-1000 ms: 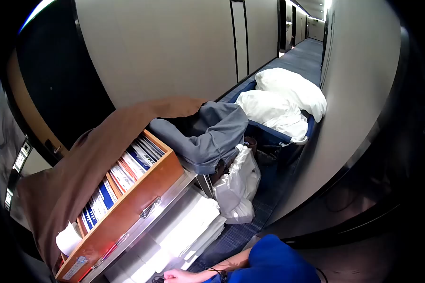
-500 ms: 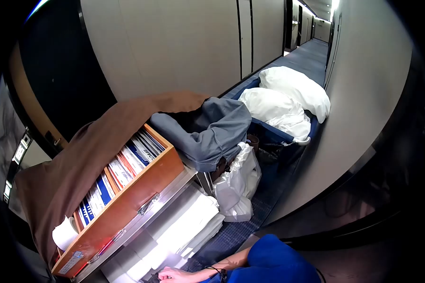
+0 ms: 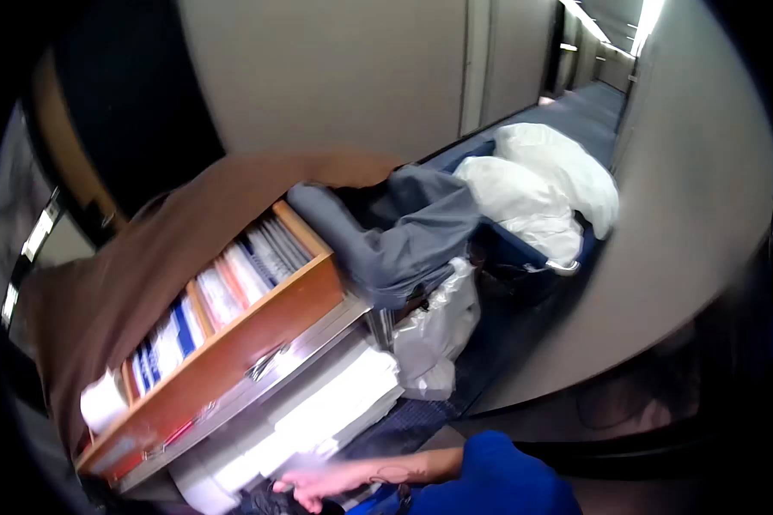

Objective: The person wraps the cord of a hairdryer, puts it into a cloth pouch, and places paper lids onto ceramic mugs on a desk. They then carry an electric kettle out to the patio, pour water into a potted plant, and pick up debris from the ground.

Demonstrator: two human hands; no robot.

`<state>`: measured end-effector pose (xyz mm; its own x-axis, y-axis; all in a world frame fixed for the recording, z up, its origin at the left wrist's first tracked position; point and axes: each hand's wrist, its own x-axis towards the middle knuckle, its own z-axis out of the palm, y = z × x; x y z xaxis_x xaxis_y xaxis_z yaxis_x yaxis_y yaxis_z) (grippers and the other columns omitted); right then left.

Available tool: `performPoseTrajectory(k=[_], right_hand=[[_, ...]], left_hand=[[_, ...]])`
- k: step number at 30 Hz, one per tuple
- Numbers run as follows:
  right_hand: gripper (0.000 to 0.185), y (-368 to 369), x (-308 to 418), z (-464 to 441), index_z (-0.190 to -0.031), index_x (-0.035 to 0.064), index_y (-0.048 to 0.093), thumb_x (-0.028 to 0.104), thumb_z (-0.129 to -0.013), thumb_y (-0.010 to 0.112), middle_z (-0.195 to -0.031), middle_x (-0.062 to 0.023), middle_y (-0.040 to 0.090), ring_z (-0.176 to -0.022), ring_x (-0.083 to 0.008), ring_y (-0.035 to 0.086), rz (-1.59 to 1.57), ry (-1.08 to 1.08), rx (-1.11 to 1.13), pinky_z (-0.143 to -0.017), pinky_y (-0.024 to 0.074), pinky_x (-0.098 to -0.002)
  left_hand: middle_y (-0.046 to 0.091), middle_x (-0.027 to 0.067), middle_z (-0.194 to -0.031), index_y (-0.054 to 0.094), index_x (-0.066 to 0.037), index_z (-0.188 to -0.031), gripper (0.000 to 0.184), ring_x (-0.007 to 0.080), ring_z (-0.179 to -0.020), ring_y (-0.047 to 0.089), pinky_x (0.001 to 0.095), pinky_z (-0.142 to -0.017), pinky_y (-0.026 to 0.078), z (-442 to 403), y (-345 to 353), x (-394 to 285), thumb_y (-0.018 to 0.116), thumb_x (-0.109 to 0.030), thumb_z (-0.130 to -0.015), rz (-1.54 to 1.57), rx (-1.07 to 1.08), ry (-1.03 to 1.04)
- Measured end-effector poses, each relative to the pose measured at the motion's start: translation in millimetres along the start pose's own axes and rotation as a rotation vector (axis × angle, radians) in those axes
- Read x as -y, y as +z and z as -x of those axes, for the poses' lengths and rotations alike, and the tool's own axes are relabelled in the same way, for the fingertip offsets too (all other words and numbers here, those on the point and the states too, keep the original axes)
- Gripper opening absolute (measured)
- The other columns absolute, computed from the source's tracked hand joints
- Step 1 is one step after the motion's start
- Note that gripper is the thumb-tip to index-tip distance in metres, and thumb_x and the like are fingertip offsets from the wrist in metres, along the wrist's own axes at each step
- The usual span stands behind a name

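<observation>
My right hand (image 3: 307,486) is at the bottom of the head view, below the stacked white linen (image 3: 318,421) on the cart's lower shelf. Its fingers look curled, blurred by motion, against a dark bundle (image 3: 264,498) cut off by the frame edge; what they grip I cannot make out. A blue sleeve (image 3: 507,481) covers my upper arm. No left hand can be made out. Above the linen sits a wooden organizer box (image 3: 232,348) with upright cards and envelopes (image 3: 219,296), and a white paper roll (image 3: 103,402) at its near end.
Brown cloth (image 3: 172,232) drapes over the cart. Beyond the box are a grey fabric bag (image 3: 412,232) and a white plastic bag (image 3: 438,335). A dark blue bin (image 3: 511,245) holds white bedding (image 3: 524,193). Walls flank the carpeted corridor (image 3: 597,103); a curved wall (image 3: 687,232) stands right.
The view has shifted and blurred slightly. My right forearm shows more, stretched further out from the sleeve, and the hand lies slightly higher. More of the dark bundle shows beside it.
</observation>
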<state>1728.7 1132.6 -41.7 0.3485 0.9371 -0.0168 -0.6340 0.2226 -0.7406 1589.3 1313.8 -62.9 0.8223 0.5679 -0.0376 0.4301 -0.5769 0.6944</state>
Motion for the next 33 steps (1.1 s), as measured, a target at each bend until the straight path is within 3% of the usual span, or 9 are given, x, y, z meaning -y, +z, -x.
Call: performPoseTrajectory(k=[3,7,9,12,16,17,19,23,33], right_hand=[[0.033,-45,-4,-2,-0.115,0.0012,0.051,0.002,-0.083,0.052,-0.074,-0.0003,0.051,-0.057,-0.0041,0.044,-0.628,0.15,0.011,-0.044,0.0374,-0.0174],[0.025,-36,-18,-13,-0.103,0.0117,0.062,-0.001,-0.084,0.052,-0.098,-0.0149,0.058,-0.066,-0.0128,0.052,0.579,-0.037,-0.58,-0.054,0.0453,-0.0271],[0.023,-30,-32,-18,-0.099,0.0123,0.065,0.004,-0.08,0.056,-0.119,-0.0213,0.049,-0.092,-0.0244,0.054,1.333,-0.435,-0.276,-0.074,0.0467,-0.0386],[0.031,22,-51,-40,-0.105,0.0148,0.065,0.032,-0.08,0.061,-0.138,-0.0221,0.031,-0.13,-0.0397,0.023,1.664,-0.385,-0.174,-0.102,0.0171,-0.0603],[0.039,67,-77,-47,-0.102,0.0136,0.065,0.046,-0.083,0.055,-0.127,-0.0185,0.045,-0.129,-0.0331,0.027,1.655,-0.192,0.441,-0.098,0.0076,-0.0685],[0.035,74,-90,-44,-0.095,0.0107,0.065,0.042,-0.085,0.054,-0.106,-0.0145,0.058,-0.112,-0.0303,0.048,1.78,-0.206,0.541,-0.097,0.0265,-0.0594],[0.031,99,-110,-47,-0.086,0.005,0.062,0.034,-0.089,0.052,-0.085,-0.0106,0.062,-0.085,-0.0232,0.059,1.473,0.261,0.68,-0.08,0.0453,-0.0405],[0.031,128,-143,-37,-0.073,0.0019,0.053,0.021,-0.094,0.042,-0.066,-0.0014,0.054,-0.06,-0.0084,0.047,0.627,0.581,0.727,-0.055,0.04,-0.0235],[0.032,266,-266,-3,-0.073,0.011,0.047,0.033,-0.096,0.042,-0.053,0.0058,0.021,-0.043,-0.0059,0.02,-1.027,1.05,0.244,-0.038,0.0185,-0.0205]], left_hand=[[0.058,0.0136,-0.113,0.045,0.007,-0.122,0.043,0.0192,-0.098,0.056,0.0313,-0.089,0.043,-1,8,77,0.052,-0.003,-0.081,0.46,-0.073,-0.083],[0.06,0.0026,-0.079,0.059,0.0,-0.097,0.02,0.0086,-0.062,0.054,0.0234,-0.056,0.044,6,-37,8,0.058,-0.004,-0.078,0.676,-0.096,-0.486],[0.05,-0.0035,-0.065,0.058,-0.005,-0.088,0.013,0.0039,-0.047,0.042,0.0197,-0.041,0.031,11,-39,4,0.062,-0.006,-0.075,0.743,-0.201,-0.508],[0.047,-0.0054,-0.063,0.053,-0.008,-0.079,0.009,0.0036,-0.046,0.04,0.0201,-0.041,0.03,28,-40,42,0.062,-0.006,-0.076,0.888,-0.285,-0.433],[0.048,-0.0054,-0.069,0.053,-0.008,-0.082,0.007,0.0033,-0.053,0.042,0.0194,-0.046,0.032,75,-34,42,0.059,-0.007,-0.079,0.967,-0.392,-0.501],[0.051,-0.0051,-0.074,0.054,-0.007,-0.086,0.007,0.0033,-0.061,0.045,0.0192,-0.052,0.036,88,-36,37,0.057,-0.008,-0.08,0.931,-0.374,-0.551],[0.051,-0.0056,-0.072,0.055,-0.007,-0.086,0.009,0.0031,-0.059,0.044,0.0182,-0.051,0.034,116,-39,50,0.058,-0.01,-0.079,0.957,-0.517,-0.429],[0.053,-0.0038,-0.073,0.056,-0.008,-0.088,0.011,0.0039,-0.057,0.044,0.019,-0.05,0.033,204,-74,58,0.063,-0.009,-0.08,1.179,-0.602,-0.613],[0.05,-0.0018,-0.066,0.059,-0.006,-0.077,0.013,0.0072,-0.056,0.044,0.0233,-0.049,0.034,443,-89,137,0.061,-0.019,-0.076,0.81,-0.634,-0.695]])
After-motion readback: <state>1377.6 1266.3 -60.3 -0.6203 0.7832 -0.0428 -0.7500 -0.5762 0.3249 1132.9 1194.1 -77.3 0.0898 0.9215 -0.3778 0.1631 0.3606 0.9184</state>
